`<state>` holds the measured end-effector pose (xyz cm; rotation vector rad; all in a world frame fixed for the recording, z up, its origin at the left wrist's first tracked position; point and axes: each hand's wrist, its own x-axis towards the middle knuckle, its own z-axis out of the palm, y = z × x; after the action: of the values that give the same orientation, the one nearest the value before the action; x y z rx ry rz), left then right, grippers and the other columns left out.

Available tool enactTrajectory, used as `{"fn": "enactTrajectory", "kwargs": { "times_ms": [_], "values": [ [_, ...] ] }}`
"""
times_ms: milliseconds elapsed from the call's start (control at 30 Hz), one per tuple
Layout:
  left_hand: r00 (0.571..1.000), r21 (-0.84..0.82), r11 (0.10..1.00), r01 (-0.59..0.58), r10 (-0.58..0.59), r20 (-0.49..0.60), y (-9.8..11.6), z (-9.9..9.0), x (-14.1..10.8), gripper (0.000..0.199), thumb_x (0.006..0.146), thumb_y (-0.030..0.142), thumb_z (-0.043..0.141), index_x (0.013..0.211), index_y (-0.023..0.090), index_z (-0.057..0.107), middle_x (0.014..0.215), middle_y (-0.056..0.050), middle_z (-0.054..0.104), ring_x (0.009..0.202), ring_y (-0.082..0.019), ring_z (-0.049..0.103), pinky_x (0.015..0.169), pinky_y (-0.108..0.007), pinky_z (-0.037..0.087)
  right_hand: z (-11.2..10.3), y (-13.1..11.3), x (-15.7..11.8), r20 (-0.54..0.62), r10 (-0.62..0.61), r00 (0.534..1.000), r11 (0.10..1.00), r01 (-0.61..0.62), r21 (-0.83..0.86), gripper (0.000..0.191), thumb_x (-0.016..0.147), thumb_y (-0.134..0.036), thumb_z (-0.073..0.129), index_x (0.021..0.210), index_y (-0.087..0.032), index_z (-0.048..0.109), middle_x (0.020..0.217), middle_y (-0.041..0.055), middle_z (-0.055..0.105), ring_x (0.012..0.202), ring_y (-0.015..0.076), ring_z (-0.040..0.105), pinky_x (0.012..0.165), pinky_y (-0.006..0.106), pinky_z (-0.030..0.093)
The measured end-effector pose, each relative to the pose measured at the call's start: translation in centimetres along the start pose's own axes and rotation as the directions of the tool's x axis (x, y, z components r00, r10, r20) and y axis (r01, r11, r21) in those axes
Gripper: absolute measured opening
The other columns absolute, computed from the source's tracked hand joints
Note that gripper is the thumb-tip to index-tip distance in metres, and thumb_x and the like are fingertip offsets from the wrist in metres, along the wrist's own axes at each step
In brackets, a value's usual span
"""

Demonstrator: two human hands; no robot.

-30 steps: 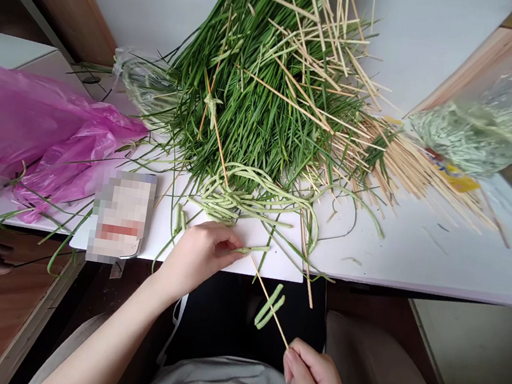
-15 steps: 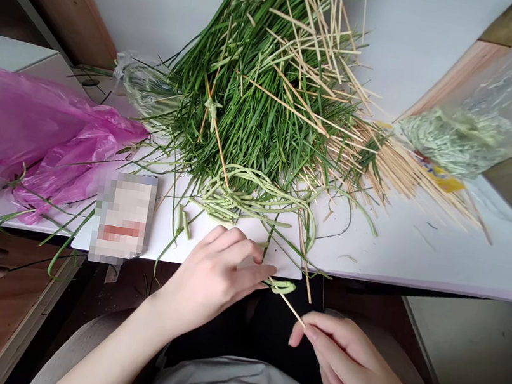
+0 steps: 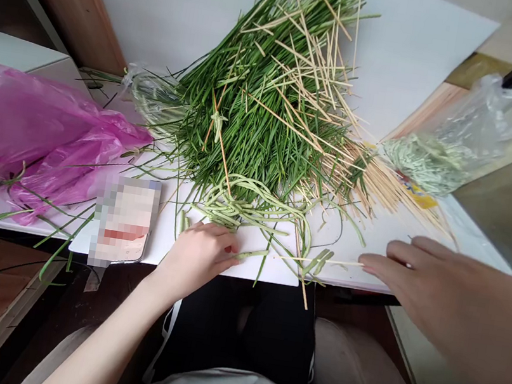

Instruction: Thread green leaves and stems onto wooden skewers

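My left hand [image 3: 198, 257] rests at the table's front edge, pinching a pale green stalk [image 3: 251, 254] whose end pokes out past the fingers. My right hand [image 3: 415, 286] is out to the right, holding a thin bamboo skewer [image 3: 341, 263] level between its fingertips. Short folded green stalk pieces [image 3: 317, 262] sit threaded on the skewer. Behind my left hand lies a tangle of limp, pale green stalks [image 3: 253, 208], against a large heap of long green stalks [image 3: 258, 115] mixed with loose skewers.
A pink plastic bag [image 3: 47, 135] lies to the left, and a pixelated card [image 3: 124, 220] lies near the front edge. A bundle of bamboo skewers [image 3: 382, 185] fans out right of the heap. A clear bag of pale green stalks [image 3: 439, 155] stands at the right.
My right hand has swung out to the right and forward, bringing the skewer level over the table. My left fingers have closed around the stalk. The view has tilted slightly.
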<state>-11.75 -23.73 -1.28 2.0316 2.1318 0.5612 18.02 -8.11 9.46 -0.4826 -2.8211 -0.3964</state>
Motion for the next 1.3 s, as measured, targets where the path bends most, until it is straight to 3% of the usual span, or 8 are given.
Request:
{"fn": "enactTrajectory", "kwargs": {
  "times_ms": [133, 267, 400, 867, 933, 1100, 1300],
  "values": [
    [0.999, -0.105, 0.993, 0.046, -0.047, -0.005, 0.1, 0.6, 0.2, 0.003, 0.090, 0.022, 0.067, 0.089, 0.022, 0.070, 0.082, -0.002, 0.069, 0.079, -0.020, 0.066, 0.067, -0.028, 0.047, -1.1, -0.9, 3.7, 0.088, -0.209, 0.974, 0.943, 0.225, -0.245, 0.072, 0.110, -0.026, 0.007, 0.078, -0.023, 0.071, 0.063, 0.0065, 0.052, 0.065, 0.0241, 0.046, 0.063, 0.039, 0.025],
    [0.997, -0.120, 0.990, 0.076, -0.077, -0.009, 0.1, 0.6, 0.2, 0.006, 0.090, 0.024, 0.068, 0.086, 0.022, 0.071, 0.080, -0.003, 0.069, 0.076, -0.020, 0.065, 0.065, -0.028, 0.045, -1.1, -2.5, 6.0, 0.066, -0.293, 0.954, 0.915, 0.299, -0.272, 0.073, 0.111, -0.022, 0.004, 0.070, -0.021, 0.065, 0.064, 0.0046, 0.047, 0.065, 0.0207, 0.041, 0.064, 0.038, 0.022],
    [0.996, -0.119, 0.989, 0.084, -0.084, 0.003, 0.2, 0.4, 0.2, 0.004, 0.088, 0.020, 0.070, 0.084, 0.021, 0.071, 0.080, -0.002, 0.069, 0.076, -0.020, 0.065, 0.065, -0.029, 0.045, -1.4, -3.4, 6.6, 0.114, -0.336, 0.935, 0.881, 0.355, -0.312, 0.064, 0.107, -0.012, 0.013, 0.069, -0.022, 0.063, 0.064, 0.0074, 0.048, 0.066, 0.0246, 0.039, 0.065, 0.040, 0.023],
    [0.995, -0.141, 0.985, 0.103, -0.103, 0.014, 0.3, 0.4, 0.2, 0.005, 0.087, 0.019, 0.072, 0.083, 0.021, 0.071, 0.081, -0.003, 0.069, 0.078, -0.021, 0.065, 0.068, -0.029, 0.044, -1.4, -3.6, 6.2, 0.108, -0.340, 0.934, 0.893, 0.357, -0.274, 0.051, 0.106, -0.014, 0.027, 0.074, -0.021, 0.066, 0.064, 0.0065, 0.047, 0.067, 0.0246, 0.040, 0.065, 0.040, 0.024],
    [0.994, -0.143, 0.984, 0.106, -0.105, 0.017, 0.3, 0.5, 0.2, 0.005, 0.088, 0.020, 0.071, 0.083, 0.020, 0.071, 0.081, -0.003, 0.069, 0.079, -0.021, 0.065, 0.068, -0.029, 0.044, -1.4, -3.7, 6.2, 0.113, -0.332, 0.937, 0.894, 0.350, -0.278, 0.043, 0.101, -0.011, 0.035, 0.073, -0.022, 0.066, 0.064, 0.0062, 0.047, 0.067, 0.0252, 0.041, 0.065, 0.039, 0.024],
    [0.993, -0.160, 0.980, 0.117, -0.114, 0.027, 0.3, 0.5, 0.3, 0.005, 0.088, 0.019, 0.070, 0.083, 0.020, 0.071, 0.081, -0.002, 0.068, 0.078, -0.020, 0.064, 0.068, -0.028, 0.044, -1.6, -3.7, 6.0, 0.138, -0.306, 0.942, 0.899, 0.334, -0.285, 0.025, 0.069, 0.000, 0.052, 0.069, -0.023, 0.064, 0.062, 0.0055, 0.049, 0.065, 0.0265, 0.044, 0.064, 0.039, 0.025],
    [0.991, -0.171, 0.976, 0.133, -0.130, 0.030, 0.3, 0.5, 0.2, 0.005, 0.087, 0.019, 0.071, 0.082, 0.020, 0.069, 0.081, -0.001, 0.067, 0.079, -0.020, 0.063, 0.068, -0.028, 0.043, -1.9, -3.5, 6.1, 0.138, -0.317, 0.938, 0.891, 0.344, -0.296, 0.024, 0.066, -0.002, 0.050, 0.066, -0.024, 0.061, 0.061, 0.0050, 0.047, 0.063, 0.0263, 0.043, 0.064, 0.039, 0.025]
  ]
}}
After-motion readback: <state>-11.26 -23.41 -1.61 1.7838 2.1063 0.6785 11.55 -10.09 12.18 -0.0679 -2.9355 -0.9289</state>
